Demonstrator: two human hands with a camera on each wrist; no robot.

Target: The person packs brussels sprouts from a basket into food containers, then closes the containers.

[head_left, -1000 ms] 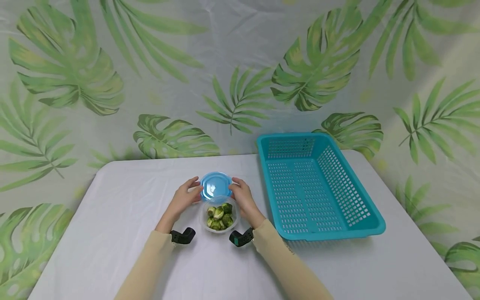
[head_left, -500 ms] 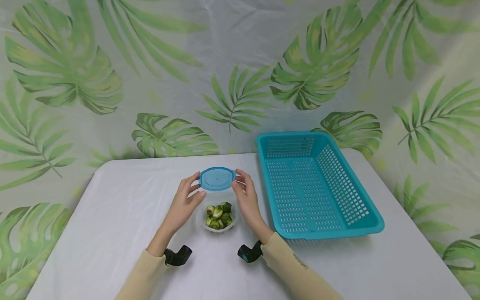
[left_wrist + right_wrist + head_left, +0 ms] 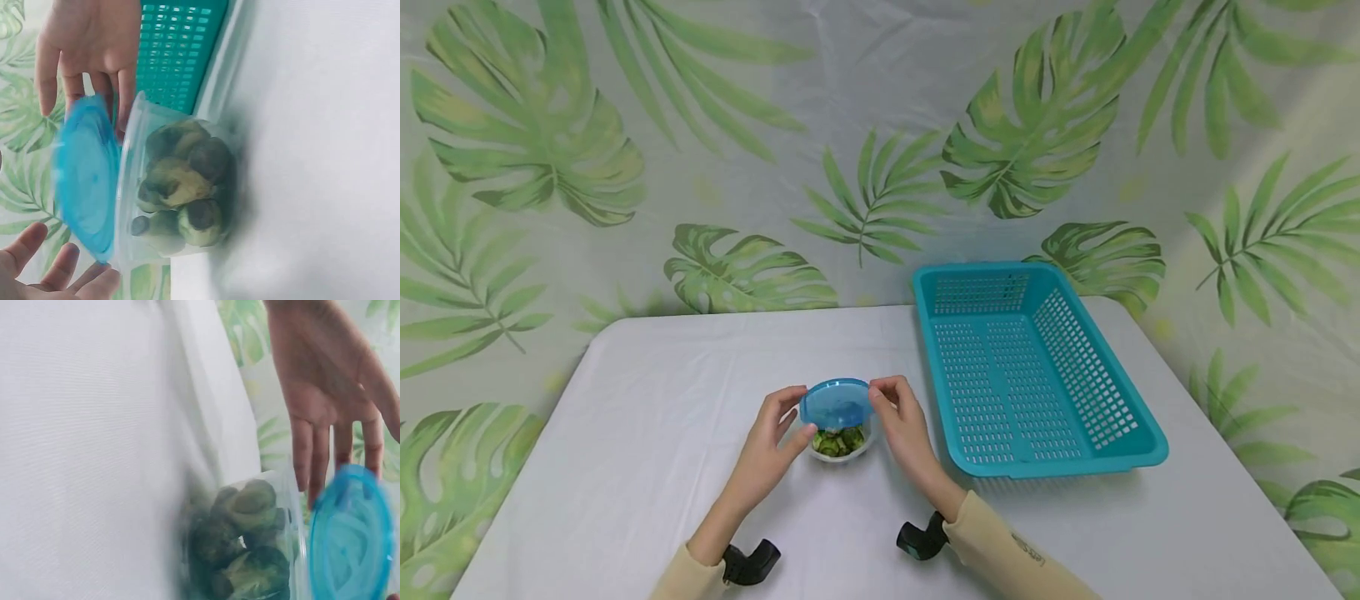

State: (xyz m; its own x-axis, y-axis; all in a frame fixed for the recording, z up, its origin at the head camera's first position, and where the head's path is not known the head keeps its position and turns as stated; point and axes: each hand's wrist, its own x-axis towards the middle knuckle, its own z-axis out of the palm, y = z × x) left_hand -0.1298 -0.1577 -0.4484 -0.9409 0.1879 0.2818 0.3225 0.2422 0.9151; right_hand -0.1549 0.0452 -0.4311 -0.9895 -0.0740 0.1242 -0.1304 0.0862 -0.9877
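Note:
A blue round lid (image 3: 837,404) is tilted just above a clear plastic tub (image 3: 835,457) of Brussels sprouts (image 3: 838,442). My left hand (image 3: 763,446) holds the lid's left edge by the fingertips. At its right edge, my right hand (image 3: 910,433) holds it the same way. The left wrist view shows the lid (image 3: 90,178) beside the tub's rim, apart from it on the upper side. The sprouts (image 3: 181,181) are visible through the tub wall. In the head view the lid hides the far part of the tub.
A teal slotted basket (image 3: 1015,375) stands on the table to the right of the tub, close to my right forearm. White cloth (image 3: 647,400) covers the table. Behind it hangs a leaf-printed curtain (image 3: 880,125).
Both hands first lifted the lid and tipped it up beyond the tub. They have since brought it down and nearer, over the sprouts. The tub and basket have stayed in place.

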